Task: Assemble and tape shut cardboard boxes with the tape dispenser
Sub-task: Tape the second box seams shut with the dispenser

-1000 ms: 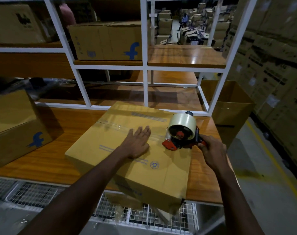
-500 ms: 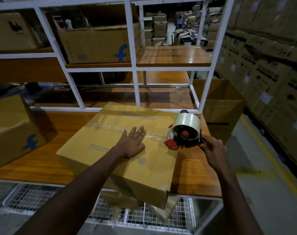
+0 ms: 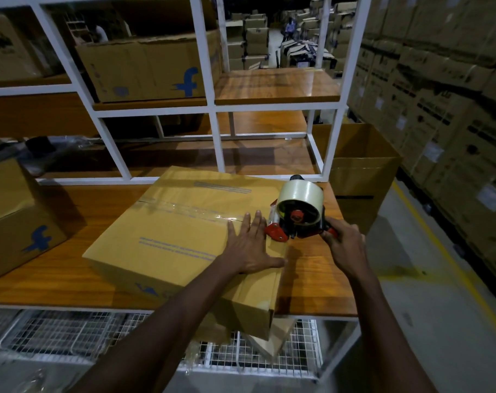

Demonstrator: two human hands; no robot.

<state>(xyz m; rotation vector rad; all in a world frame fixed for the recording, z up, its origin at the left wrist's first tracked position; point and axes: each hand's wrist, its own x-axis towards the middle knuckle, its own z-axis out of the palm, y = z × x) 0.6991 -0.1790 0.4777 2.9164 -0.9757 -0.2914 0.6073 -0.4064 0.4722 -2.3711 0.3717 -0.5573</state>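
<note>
**Dispenser at the box's right edge, lid pinned flat**

A white rack (image 3: pixel 212 109) fills the upper frame, its uprights close behind the wooden table (image 3: pixel 71 273), so I'd say there's little room to push work back. The cardboard box (image 3: pixel 170 236) sits at centre frame, skewed, its near corner hanging over the table's front edge. Another box (image 3: pixel 14 211) crowds the left edge, and an open box (image 3: pixel 363 171) stands at right, past the table. The tape dispenser (image 3: pixel 297 211) rests at the box's right edge, probably to finish the seam. The left hand (image 3: pixel 249 248) lies flat, fingers straight and spread, pressing the lid so nothing slides. The right hand (image 3: pixel 343 245) curls its fingers round the dispenser's handle. A shiny tape strip (image 3: pixel 190 209) runs along the seam.
</note>
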